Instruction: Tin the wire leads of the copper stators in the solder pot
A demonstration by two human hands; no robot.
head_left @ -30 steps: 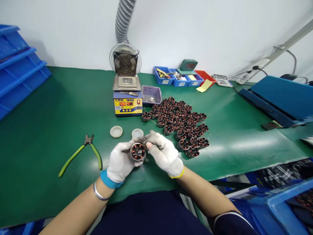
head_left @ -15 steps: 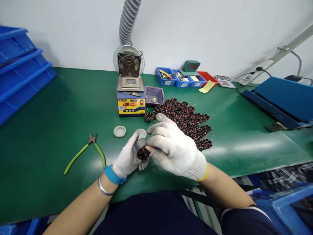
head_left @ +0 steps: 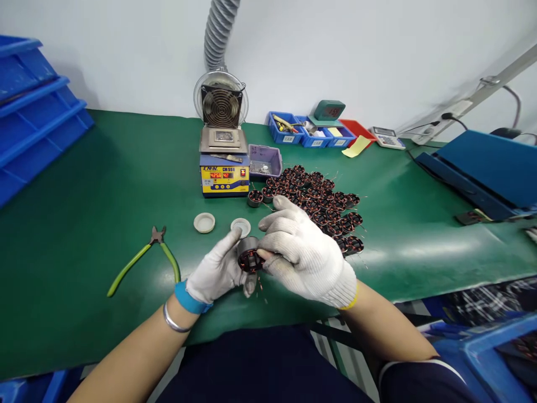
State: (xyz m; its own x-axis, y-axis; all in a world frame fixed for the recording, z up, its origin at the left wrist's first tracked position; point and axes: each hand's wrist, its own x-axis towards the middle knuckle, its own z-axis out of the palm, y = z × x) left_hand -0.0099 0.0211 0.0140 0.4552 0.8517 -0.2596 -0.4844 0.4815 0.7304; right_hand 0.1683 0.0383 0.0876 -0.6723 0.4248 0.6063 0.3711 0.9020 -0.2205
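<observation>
In front of my body, my gloved left hand [head_left: 216, 274] is closed around a motor stator [head_left: 248, 246], a short grey cylinder with copper windings in its dark open end. That end is tilted toward me, and thin wire ends hang below it. My gloved right hand [head_left: 308, 257] is closed at the stator's right edge, thumb and a bare fingertip pinching there; whether a wire lies between them is hidden. Just behind stands a small white dish [head_left: 240, 226], with a second dish [head_left: 204, 223] to its left. Many similar stators [head_left: 325, 204] stand grouped behind my right hand.
Green-handled cutters [head_left: 157, 238] lie open at left. A solder pot [head_left: 225, 176] with lit red digits stands at the back, a fan [head_left: 221, 106] behind it. Beside it are a purple tray [head_left: 272, 174] and small blue bins [head_left: 285, 137]. Large blue crates [head_left: 37, 123] are stacked far left.
The stator and my left hand have shifted slightly right, and the stator's wound end now faces me more. My right hand still pinches its edge. The view has moved a little.
</observation>
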